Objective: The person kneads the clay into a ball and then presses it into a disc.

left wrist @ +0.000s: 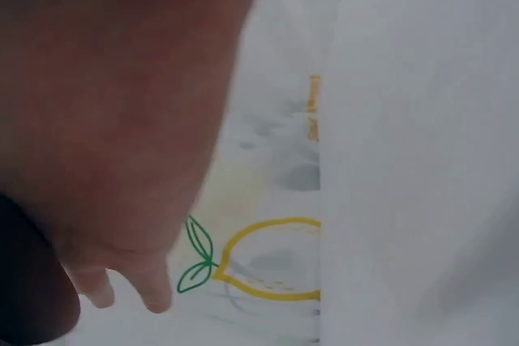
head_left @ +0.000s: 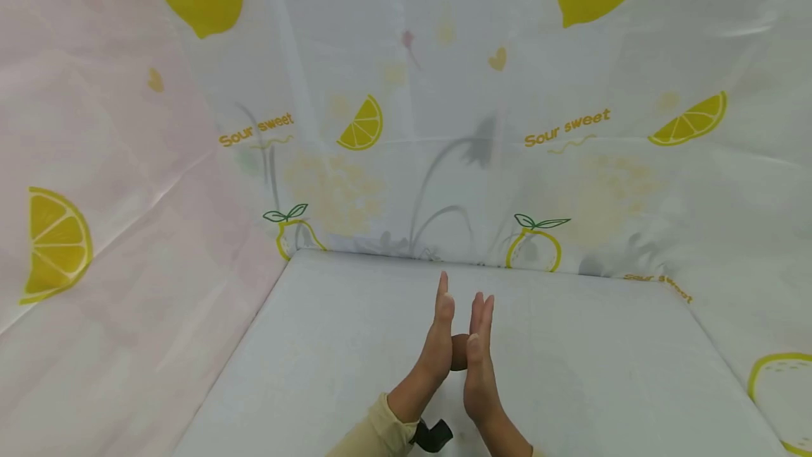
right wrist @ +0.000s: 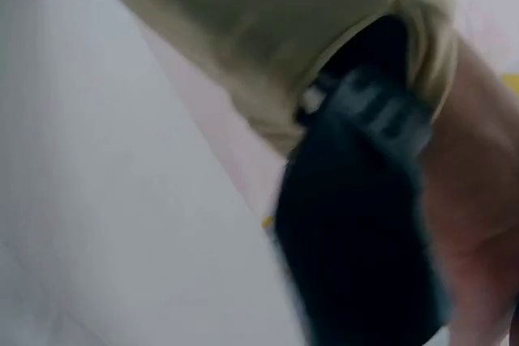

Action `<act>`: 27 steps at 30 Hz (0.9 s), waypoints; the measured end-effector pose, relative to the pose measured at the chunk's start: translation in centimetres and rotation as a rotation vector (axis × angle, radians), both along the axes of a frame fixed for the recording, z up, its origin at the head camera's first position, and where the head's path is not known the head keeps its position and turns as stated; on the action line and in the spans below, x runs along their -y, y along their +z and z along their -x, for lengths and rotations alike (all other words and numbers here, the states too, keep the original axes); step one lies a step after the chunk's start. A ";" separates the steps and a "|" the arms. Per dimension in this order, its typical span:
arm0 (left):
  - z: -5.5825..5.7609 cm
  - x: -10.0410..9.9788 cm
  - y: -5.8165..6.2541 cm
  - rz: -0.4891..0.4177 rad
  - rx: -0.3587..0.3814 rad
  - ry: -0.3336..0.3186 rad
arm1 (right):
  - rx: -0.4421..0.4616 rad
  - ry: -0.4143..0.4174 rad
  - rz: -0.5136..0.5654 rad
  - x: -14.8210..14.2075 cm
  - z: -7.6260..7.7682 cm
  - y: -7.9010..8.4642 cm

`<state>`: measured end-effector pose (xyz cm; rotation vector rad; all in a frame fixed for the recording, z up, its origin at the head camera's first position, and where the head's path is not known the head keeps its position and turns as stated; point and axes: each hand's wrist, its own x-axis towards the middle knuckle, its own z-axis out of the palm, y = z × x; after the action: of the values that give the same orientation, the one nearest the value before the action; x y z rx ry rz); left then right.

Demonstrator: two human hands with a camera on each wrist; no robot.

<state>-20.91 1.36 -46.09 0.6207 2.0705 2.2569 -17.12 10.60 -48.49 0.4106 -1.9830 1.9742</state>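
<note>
A small brown ball is held between the two facing palms, over the white surface in the head view. My left hand presses it from the left, fingers straight and pointing up and away. From the other side my right hand presses with straight fingers and partly covers the ball. The palms stand nearly parallel, a ball's width apart. In the left wrist view a shadowed hand fills the left part. A beige sleeve and a blurred black wrist device take up much of the right wrist view.
The white tabletop spreads beneath both hands. Behind it hangs a pale back sheet printed with lemons and lettering. A similar pinkish sheet borders the left side, and another printed panel the right.
</note>
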 end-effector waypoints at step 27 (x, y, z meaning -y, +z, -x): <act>-0.4 0.2 0.3 0.024 -0.037 -0.052 | -0.010 -0.028 -0.053 -0.4 0.5 -0.3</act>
<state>-20.47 1.13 -45.81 0.7120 2.0689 2.2069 -17.62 10.97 -48.83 0.4028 -2.0272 1.9031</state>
